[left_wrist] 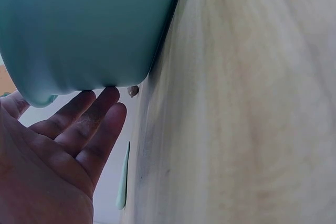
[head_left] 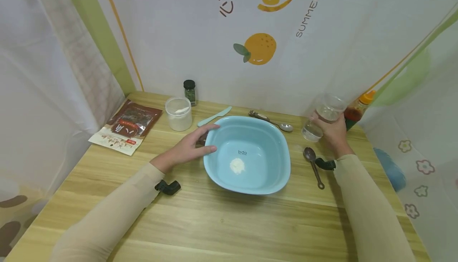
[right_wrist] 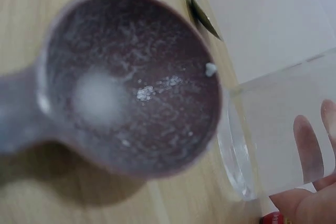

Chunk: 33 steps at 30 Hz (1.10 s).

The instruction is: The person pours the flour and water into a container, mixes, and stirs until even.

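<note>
A light-blue basin (head_left: 250, 180) marked "bdo" stands mid-table with a small heap of white powder (head_left: 237, 166) on its bottom. My left hand (head_left: 186, 148) holds its left rim, thumb and a finger over the edge. In the left wrist view, the other fingers (left_wrist: 102, 129) touch the outer wall. My right hand (head_left: 332, 131) grips a clear cup (head_left: 312, 130) of clear liquid at the back right. Whether the cup's base touches the table I cannot tell. Below that hand lies a brown measuring spoon (head_left: 309, 155); powder traces cling inside its bowl (right_wrist: 173, 124) in the right wrist view.
At the back left are a brown-and-white packet (head_left: 129, 127), a tub of white powder (head_left: 179, 121), a dark-capped jar (head_left: 190, 93) and a pale-green spreader (head_left: 214, 116). Behind the basin lies a metal spoon (head_left: 285, 127). A bottle with an orange cap (head_left: 366, 97) stands by the right hand.
</note>
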Available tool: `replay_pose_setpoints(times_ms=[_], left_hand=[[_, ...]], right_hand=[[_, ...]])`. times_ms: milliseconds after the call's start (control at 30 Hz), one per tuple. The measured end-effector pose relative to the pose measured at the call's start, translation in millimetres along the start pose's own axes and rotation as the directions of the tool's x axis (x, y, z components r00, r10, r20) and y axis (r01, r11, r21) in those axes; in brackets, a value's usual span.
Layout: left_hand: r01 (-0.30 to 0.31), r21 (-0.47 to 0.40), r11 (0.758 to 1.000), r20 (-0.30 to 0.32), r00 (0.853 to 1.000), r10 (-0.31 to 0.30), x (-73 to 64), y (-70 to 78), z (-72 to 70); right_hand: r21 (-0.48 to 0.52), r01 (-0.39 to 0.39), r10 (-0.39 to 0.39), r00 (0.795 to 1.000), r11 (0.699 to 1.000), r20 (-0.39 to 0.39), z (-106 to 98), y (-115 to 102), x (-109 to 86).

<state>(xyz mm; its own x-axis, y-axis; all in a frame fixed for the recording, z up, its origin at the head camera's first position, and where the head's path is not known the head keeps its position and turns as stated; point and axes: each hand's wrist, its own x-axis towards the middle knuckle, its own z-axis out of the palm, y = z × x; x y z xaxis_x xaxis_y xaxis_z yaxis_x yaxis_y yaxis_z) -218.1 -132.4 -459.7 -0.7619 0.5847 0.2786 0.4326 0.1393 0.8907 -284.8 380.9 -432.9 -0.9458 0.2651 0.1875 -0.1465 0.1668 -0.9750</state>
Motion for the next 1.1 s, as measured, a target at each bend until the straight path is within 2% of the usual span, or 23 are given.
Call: replay_pose_setpoints(times_ms=[100, 267, 400, 600, 800, 1000, 1100], left_hand=[[-0.002, -0.001, 1.000, -0.001, 1.000, 0.002, 0.1, -0.9, -0.1], [-0.005, 0.001, 1.000, -0.001, 1.000, 0.005, 0.5, -1.3, 0.5], [0.003, 0.003, 1.000, -0.001, 1.000, -0.003, 0.2, -0.9, 1.0], [0.003, -0.012, 1.000, -0.003, 1.000, -0.003, -0.7, -1.6, 0.0], [0.012, -0.011, 1.000, 0.000, 1.000, -0.012, 0.2, 0.7, -0.7], [0.021, -0.008, 1.000, -0.001, 1.000, -0.021, 0.1, 0.9, -0.5], [0.016, -0.007, 1.000, 0.000, 1.000, -0.016, 0.0, 1.2, -0.3]], right_hand=[[0.005, 0.006, -0.006, 1.000, 1.000, -0.001, -1.9, -2.0, -3.0], [0.134, 0.034, -0.034, 0.999, 0.990, -0.002, -0.9, -7.9, -9.7], [0.163, 0.052, -0.050, 0.999, 0.985, -0.013, 1.7, -15.6, -15.2], [0.048, 0.038, -0.038, 0.999, 0.998, -0.006, 3.6, -29.7, -25.4], [-0.065, 0.046, -0.045, 0.999, 0.997, 0.026, 8.0, -40.7, -42.4], [-0.106, 0.066, -0.059, 0.996, 0.992, 0.069, 16.5, -50.8, -59.5], [-0.088, 0.082, -0.074, 0.993, 0.993, 0.088, 20.6, -54.8, -66.3]])
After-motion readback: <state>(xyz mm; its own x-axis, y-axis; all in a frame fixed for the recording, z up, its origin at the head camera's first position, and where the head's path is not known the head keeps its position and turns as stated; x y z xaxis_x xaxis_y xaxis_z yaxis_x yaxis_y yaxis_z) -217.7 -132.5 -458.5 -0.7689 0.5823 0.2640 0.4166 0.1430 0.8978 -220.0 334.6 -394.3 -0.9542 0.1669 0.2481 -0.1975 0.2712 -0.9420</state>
